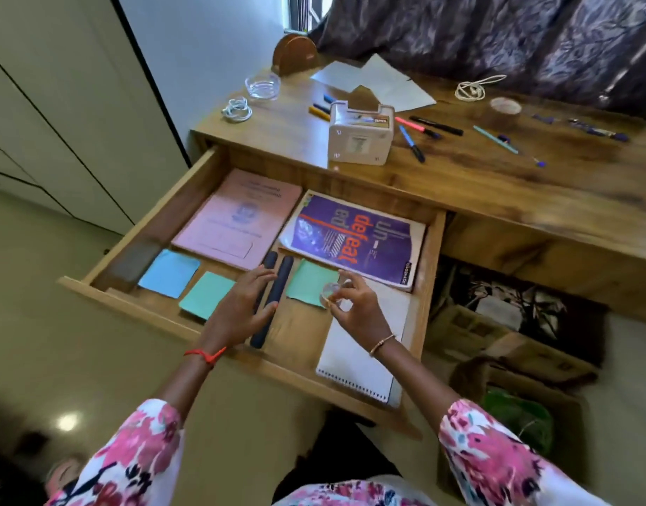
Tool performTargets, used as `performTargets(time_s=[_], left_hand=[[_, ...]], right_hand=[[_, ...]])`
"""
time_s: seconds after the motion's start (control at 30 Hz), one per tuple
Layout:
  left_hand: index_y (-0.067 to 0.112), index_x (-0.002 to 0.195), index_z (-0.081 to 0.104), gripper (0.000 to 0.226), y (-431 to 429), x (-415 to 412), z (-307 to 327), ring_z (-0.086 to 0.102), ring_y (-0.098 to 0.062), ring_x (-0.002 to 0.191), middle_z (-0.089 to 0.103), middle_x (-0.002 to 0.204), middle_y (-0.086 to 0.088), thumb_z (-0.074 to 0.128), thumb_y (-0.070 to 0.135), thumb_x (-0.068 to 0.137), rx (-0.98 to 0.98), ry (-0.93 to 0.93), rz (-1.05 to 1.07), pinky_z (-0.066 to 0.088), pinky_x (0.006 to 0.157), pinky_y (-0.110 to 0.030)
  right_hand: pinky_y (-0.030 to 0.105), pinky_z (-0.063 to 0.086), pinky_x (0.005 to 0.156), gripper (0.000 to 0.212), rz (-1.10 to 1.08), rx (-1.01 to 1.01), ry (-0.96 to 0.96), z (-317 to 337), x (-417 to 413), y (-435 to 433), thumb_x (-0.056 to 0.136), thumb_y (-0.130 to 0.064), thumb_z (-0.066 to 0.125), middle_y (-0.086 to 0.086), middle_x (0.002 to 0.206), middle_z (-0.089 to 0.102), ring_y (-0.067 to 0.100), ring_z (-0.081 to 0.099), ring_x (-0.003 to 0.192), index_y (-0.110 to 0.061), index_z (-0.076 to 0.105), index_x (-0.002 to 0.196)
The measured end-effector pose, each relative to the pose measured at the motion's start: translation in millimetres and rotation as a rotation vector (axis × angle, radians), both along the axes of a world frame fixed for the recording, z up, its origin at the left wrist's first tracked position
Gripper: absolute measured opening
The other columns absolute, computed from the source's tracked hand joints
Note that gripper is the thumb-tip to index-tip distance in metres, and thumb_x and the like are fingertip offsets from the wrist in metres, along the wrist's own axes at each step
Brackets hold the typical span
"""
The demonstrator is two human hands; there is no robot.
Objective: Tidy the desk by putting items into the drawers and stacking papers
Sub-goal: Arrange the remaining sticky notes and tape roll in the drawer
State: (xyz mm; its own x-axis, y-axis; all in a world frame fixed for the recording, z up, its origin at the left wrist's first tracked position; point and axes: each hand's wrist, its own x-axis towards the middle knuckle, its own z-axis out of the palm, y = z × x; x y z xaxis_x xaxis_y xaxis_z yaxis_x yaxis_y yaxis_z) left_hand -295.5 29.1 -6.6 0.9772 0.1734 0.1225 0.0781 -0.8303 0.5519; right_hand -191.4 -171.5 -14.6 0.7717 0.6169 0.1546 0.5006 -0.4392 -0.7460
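A: Drawer status?

B: The drawer [431, 257] is pulled out and well stocked. A pink booklet [237, 217] and a purple magazine [350, 239] lie side by side at the back. In front, a blue pad [169, 272], two green pads [208, 294], two dark sticks [283, 275] and a spiral notebook [358, 359] at the right front corner.

A: Hands?

B: Both are over the drawer. The left hand [241, 308] has its fingers released and spread, lying on the dark sticks and gripping nothing. The right hand [358, 304] has its fingers pinching a small clear round thing [330, 292], held just above the right-hand green pad and the notebook. I can't tell what it is. Judgement: it is about to be set down in there.

A: And up top?

B: Plenty is left on the worktop [496, 184]. The loose papers [376, 80] are fanned out near the back, not stacked. Pens [411, 140] and markers are scattered around a white box [359, 136]. There is a coiled white cable [237, 109] beside a glass dish [262, 85], and a second cord [471, 89] at the far right. Small blurred bits lie beyond that.

A: Progress estimate?

B: Roughly midway, perhaps less. The books and pads are filed; the pens, cables and papers are not yet dealt with.
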Motion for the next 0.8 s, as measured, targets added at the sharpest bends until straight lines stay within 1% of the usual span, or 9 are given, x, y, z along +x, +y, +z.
performTargets(time_s=[0.03,0.13,0.2,0.3,0.4,0.5,0.6,0.67,0.8], left_hand=[[0.005,0.129,0.048,0.048,2,-5,-5,0.039,-0.022,0.131,0.045,0.137,-0.009,0.064,0.015,0.085,0.014,0.015,-0.011,0.034,0.108,-0.034],[0.009,0.132,0.045,0.051,8,-16,-15,0.034,-0.018,0.134,0.044,0.14,-0.007,0.063,0.02,0.086,0.055,0.03,-0.047,0.026,0.109,-0.027],[0.01,0.133,0.045,0.052,13,-19,-20,0.031,-0.013,0.135,0.044,0.141,-0.006,0.059,0.028,0.087,0.083,0.03,-0.071,0.025,0.111,-0.029],[0.013,0.135,0.043,0.062,24,-23,-29,0.021,-0.002,0.133,0.042,0.142,-0.002,0.04,0.048,0.084,0.114,0.075,-0.127,0.018,0.113,-0.027],[0.016,0.137,0.041,0.068,32,-23,-34,0.014,0.002,0.134,0.038,0.145,0.001,0.032,0.056,0.082,0.131,0.115,-0.214,0.01,0.113,-0.025],[0.019,0.14,0.036,0.07,42,-18,-35,0.009,0.001,0.137,0.033,0.148,0.004,0.03,0.062,0.085,0.184,0.166,-0.326,0.003,0.115,-0.03],[0.02,0.141,0.033,0.073,56,-14,-35,0.009,-0.002,0.138,0.031,0.149,0.005,0.019,0.068,0.087,0.243,0.202,-0.406,0.001,0.115,-0.036],[0.02,0.141,0.034,0.075,65,-12,-35,0.01,-0.003,0.139,0.033,0.149,0.003,0.016,0.068,0.087,0.244,0.202,-0.422,0.003,0.114,-0.037],[0.019,0.142,0.032,0.08,76,-13,-36,0.009,-0.003,0.139,0.03,0.15,0.003,0.011,0.071,0.084,0.215,0.243,-0.47,0.0,0.115,-0.032]], right_hand=[[0.026,0.045,0.091,0.005,0.019,-0.025,0.015,-3,-5,3,0.076,-0.002,0.069,0.023,0.122,0.055,0.029,0.059,0.107,0.003,0.068,0.074],[0.021,0.04,0.09,0.005,0.093,-0.102,0.044,-15,-19,14,0.075,0.0,0.069,0.022,0.124,0.054,0.03,0.059,0.106,0.005,0.068,0.076],[0.021,0.038,0.091,0.005,0.12,-0.147,0.065,-25,-24,21,0.075,-0.001,0.069,0.021,0.124,0.055,0.03,0.057,0.11,0.004,0.067,0.076],[0.022,0.038,0.094,0.004,0.143,-0.19,0.072,-41,-25,32,0.076,-0.001,0.068,0.02,0.122,0.057,0.031,0.054,0.114,0.003,0.067,0.078],[0.02,0.038,0.095,0.006,0.157,-0.216,0.067,-51,-26,40,0.078,-0.005,0.067,0.016,0.125,0.054,0.027,0.051,0.118,0.0,0.067,0.083],[0.019,0.039,0.094,0.009,0.175,-0.231,0.083,-59,-28,46,0.079,-0.007,0.068,0.014,0.125,0.053,0.024,0.05,0.118,-0.003,0.067,0.087],[0.015,0.042,0.085,0.018,0.217,-0.256,0.06,-66,-33,45,0.079,-0.009,0.068,0.013,0.117,0.055,0.02,0.054,0.107,-0.007,0.068,0.097],[0.014,0.043,0.08,0.018,0.242,-0.287,0.067,-68,-36,45,0.079,-0.012,0.068,0.011,0.11,0.055,0.021,0.055,0.1,-0.007,0.068,0.096],[0.015,0.045,0.08,0.02,0.2,-0.315,0.125,-62,-41,45,0.08,-0.016,0.066,0.01,0.113,0.053,0.021,0.055,0.101,-0.007,0.065,0.098]])
